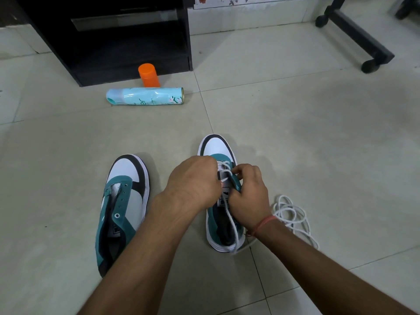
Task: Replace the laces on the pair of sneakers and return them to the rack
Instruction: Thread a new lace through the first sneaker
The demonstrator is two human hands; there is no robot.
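Observation:
Two teal, white and black sneakers stand on the tiled floor. The left sneaker (123, 201) has bare eyelets and no lace. Over the right sneaker (217, 147) both hands work at the eyelets. My left hand (193, 180) curls over the tongue area, its fingertips hidden. My right hand (247, 194) pinches the teal eyelet flap, with a white lace (223, 171) crossing the upper eyelets between the hands. One lace end trails down through the shoe opening to the heel. A second white lace (293, 214) lies coiled on the floor just right of my right wrist.
A black shoe rack (109, 37) stands at the back left. An orange cap (148, 75) and a light blue spray can (145, 96) lying on its side sit in front of it. A black furniture leg with castors (359, 32) is at the back right.

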